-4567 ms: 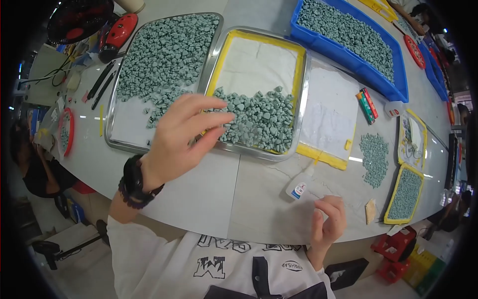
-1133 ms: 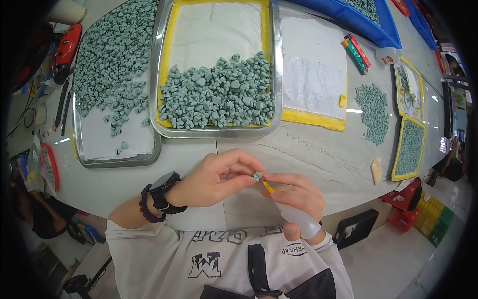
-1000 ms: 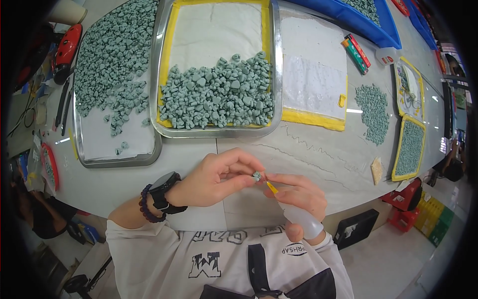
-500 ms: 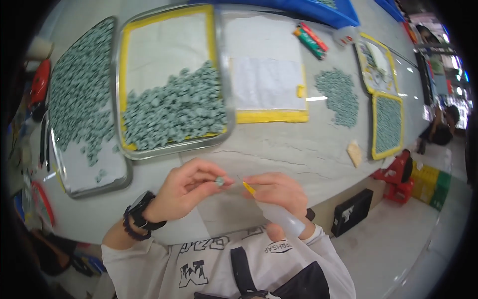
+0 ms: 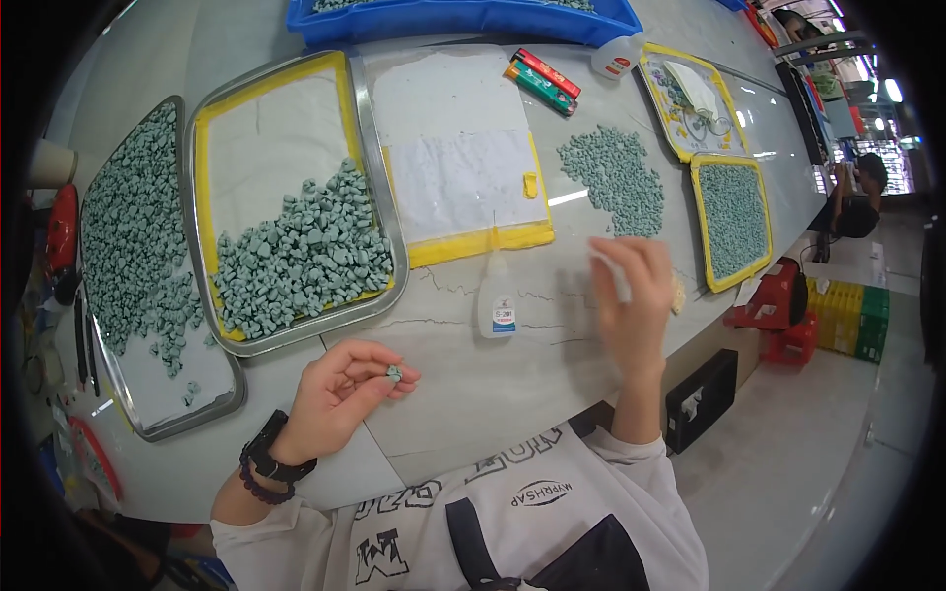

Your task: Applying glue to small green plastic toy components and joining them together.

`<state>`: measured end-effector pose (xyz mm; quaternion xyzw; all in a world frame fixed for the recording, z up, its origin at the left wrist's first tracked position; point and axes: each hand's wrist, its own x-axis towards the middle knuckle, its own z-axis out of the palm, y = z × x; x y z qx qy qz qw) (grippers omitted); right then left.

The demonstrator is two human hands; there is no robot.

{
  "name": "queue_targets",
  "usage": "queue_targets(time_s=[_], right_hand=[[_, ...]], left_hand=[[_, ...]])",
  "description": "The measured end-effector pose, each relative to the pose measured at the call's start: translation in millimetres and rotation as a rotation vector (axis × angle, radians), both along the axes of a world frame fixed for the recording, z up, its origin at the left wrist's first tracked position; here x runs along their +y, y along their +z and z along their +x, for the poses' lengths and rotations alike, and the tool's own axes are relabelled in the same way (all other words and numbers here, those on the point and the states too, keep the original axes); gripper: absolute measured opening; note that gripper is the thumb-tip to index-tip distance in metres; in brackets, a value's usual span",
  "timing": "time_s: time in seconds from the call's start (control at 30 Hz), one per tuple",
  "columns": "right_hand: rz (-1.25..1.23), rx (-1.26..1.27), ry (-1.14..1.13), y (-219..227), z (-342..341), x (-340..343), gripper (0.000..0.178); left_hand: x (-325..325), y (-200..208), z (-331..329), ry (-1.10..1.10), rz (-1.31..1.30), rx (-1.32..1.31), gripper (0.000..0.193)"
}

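Note:
My left hand (image 5: 345,394) pinches a small grey-green stone-like piece (image 5: 394,374) between thumb and fingertips, above the near part of the table. To the right of it a clear squeeze bottle (image 5: 498,305) with a thin needle tip and a yellow collar stands upright, apart from both hands. My right hand (image 5: 636,300) is raised over the table just below a loose heap of tiny grey-green pieces (image 5: 619,182). Its fingers are blurred by motion; a pale patch shows between thumb and fingers, and I cannot make out what it is.
Metal trays of green pieces (image 5: 296,261) (image 5: 148,236) stand at the left. A white sheet with yellow tape (image 5: 468,187) lies in the middle. Two lighters (image 5: 547,79), another bottle (image 5: 617,57) and a blue bin (image 5: 463,22) are farther back. Yellow-edged trays (image 5: 729,217) sit right.
The squeeze bottle has left my right hand and now stands on the table. My right hand has moved right and away from me. My left hand still pinches the green piece, slightly farther left.

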<state>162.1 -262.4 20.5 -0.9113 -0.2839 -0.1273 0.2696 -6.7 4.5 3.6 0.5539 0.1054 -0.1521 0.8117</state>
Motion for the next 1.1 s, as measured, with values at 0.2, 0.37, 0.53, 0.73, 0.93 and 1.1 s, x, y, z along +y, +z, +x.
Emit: queue_targets(time_s=[0.2,0.37,0.53,0.73,0.93,1.1], right_hand=[[-0.176,-0.066,-0.058,-12,43,-25,0.013],[-0.21,-0.039,0.004,-12,48,-24,0.012],[-0.245,-0.046,0.032,-9,50,-23,0.01],[-0.277,-0.074,0.047,-12,52,-19,0.007],[-0.324,-0.157,0.005,-12,46,-17,0.006],[-0.333,-0.208,-0.019,-14,42,-15,0.008]], left_hand=[[3,2,-1,0.011,-0.023,0.028,0.022],[6,2,3,0.021,-0.084,0.064,0.022],[6,4,3,0.035,-0.158,0.07,0.024],[9,2,2,0.027,-0.149,0.062,0.025],[6,0,1,0.038,-0.169,0.069,0.025],[5,1,-1,0.029,-0.154,0.052,0.024]])
